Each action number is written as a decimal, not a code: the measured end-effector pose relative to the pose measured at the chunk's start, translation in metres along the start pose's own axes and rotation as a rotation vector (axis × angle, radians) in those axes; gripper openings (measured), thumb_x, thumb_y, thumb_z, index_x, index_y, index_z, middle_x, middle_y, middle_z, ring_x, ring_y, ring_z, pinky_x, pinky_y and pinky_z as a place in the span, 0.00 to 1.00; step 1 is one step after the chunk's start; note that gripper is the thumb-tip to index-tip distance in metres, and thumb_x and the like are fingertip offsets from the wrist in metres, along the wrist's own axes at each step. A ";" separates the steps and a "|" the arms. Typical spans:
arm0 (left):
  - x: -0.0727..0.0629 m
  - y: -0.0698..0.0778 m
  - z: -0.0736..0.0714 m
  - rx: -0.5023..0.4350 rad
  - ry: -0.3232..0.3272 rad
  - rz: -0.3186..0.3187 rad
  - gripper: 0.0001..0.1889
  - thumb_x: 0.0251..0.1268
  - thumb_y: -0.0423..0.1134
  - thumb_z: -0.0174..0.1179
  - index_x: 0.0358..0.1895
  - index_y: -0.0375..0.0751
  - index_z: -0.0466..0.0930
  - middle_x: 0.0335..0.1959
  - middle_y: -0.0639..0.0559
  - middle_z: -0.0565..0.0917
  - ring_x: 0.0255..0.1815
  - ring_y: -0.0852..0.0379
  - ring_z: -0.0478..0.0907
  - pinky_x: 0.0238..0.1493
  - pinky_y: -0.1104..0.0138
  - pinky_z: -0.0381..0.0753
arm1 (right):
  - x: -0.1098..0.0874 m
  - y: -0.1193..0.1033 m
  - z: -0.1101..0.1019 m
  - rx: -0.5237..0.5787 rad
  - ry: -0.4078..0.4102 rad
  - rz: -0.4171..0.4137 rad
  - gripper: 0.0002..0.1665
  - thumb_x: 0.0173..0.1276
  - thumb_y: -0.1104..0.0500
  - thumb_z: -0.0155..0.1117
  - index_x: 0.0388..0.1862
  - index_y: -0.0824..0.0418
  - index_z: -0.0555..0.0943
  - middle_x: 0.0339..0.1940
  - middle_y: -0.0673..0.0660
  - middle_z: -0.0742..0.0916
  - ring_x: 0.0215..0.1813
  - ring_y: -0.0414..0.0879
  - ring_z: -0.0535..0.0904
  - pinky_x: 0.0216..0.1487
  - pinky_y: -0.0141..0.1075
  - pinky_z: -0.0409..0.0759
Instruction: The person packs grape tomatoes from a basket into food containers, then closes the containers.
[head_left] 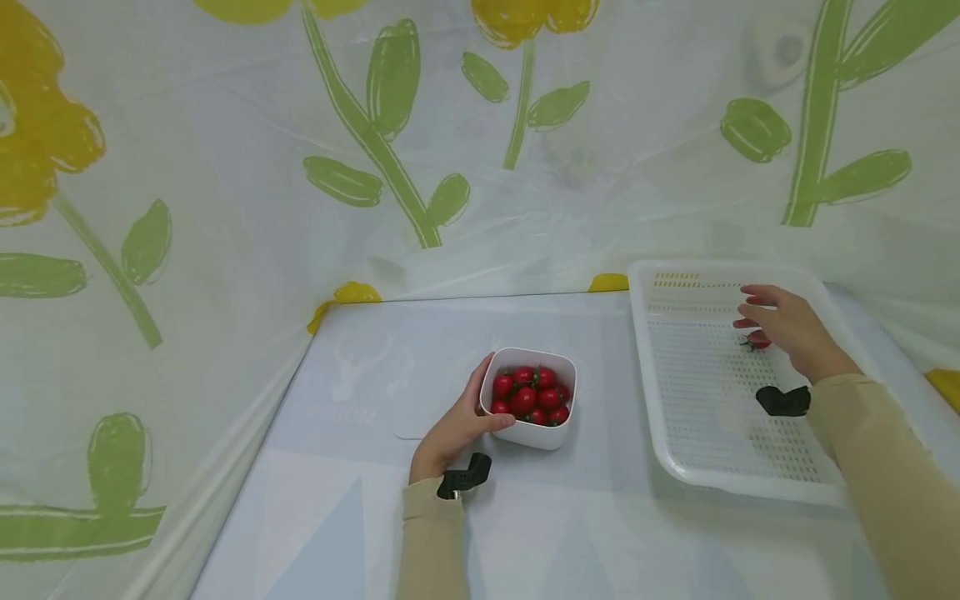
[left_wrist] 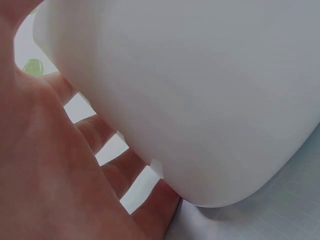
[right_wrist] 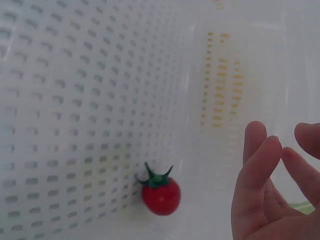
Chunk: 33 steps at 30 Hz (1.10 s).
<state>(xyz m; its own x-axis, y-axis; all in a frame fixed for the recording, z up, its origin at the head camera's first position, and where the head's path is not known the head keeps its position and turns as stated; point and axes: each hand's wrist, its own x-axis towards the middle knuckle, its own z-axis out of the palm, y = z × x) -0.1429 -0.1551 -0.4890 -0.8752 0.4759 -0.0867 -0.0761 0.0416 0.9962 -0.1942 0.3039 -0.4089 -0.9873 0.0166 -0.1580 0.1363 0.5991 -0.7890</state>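
My left hand (head_left: 456,427) grips a small white square container (head_left: 536,436), its thumb over the near rim and its fingers along the left side. Inside the container lies a pile of red cherry tomatoes (head_left: 522,401) with green stems. In the left wrist view the container's smooth wall (left_wrist: 200,100) fills most of the picture. Over the white perforated basket (head_left: 649,392) hovers my right hand (head_left: 797,332), fingers loosely bent and holding nothing. One cherry tomato (right_wrist: 161,196) with a green calyx sits on the basket floor, apart from the fingers and partly covered by the hand in the head view.
The container and basket stand on a pale table (head_left: 345,500) with a bluish triangle pattern. Behind it hangs a white curtain (head_left: 240,167) printed with yellow flowers and green leaves, closing off the back and left. The basket takes up the table's right side.
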 end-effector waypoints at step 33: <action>0.001 0.004 -0.002 -0.016 -0.013 0.006 0.44 0.53 0.37 0.61 0.67 0.70 0.44 0.63 0.63 0.56 0.63 0.56 0.52 0.56 0.57 0.65 | 0.021 0.038 0.003 -0.508 -0.274 -0.015 0.21 0.58 0.60 0.54 0.46 0.76 0.70 0.36 0.66 0.78 0.30 0.48 0.74 0.29 0.38 0.74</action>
<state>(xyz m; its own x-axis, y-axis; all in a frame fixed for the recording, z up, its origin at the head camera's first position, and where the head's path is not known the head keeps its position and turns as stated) -0.1449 -0.1561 -0.4847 -0.8692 0.4879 -0.0802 -0.0781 0.0246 0.9966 -0.2100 0.3244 -0.4438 -0.9225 -0.1621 -0.3503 -0.0006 0.9081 -0.4186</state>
